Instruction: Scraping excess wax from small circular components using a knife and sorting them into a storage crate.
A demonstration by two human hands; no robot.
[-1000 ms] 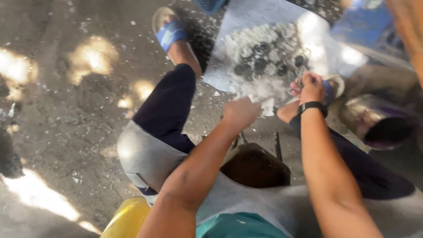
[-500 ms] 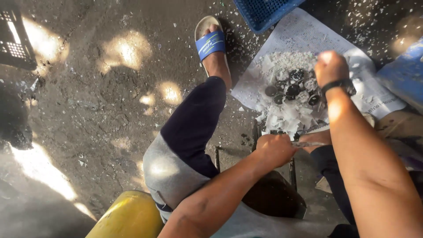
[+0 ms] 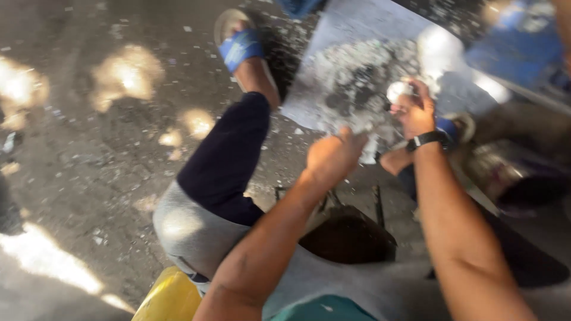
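bare ground [image 3: 101, 154] left, metal pot [image 3: 523, 178] right

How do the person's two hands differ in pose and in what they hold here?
The right hand reaches farther out over the grey sheet and pinches a small whitish piece; the left hand is a closed fist nearer the body, its contents hidden by blur. The right wrist wears a black band; the left is bare. Both hover near the pile of debris.

Rough, matt concrete floor [image 3: 89, 148], littered with pale flakes. Dull grey sheet [image 3: 357, 35] under gritty crushed shell [image 3: 357, 77]. Soft matt cloth trousers [image 3: 220, 172]. Smooth blue plastic sandal [image 3: 241, 47]. Glossy metal pot [image 3: 505, 172]. Black rubbery wristband [image 3: 427, 139].
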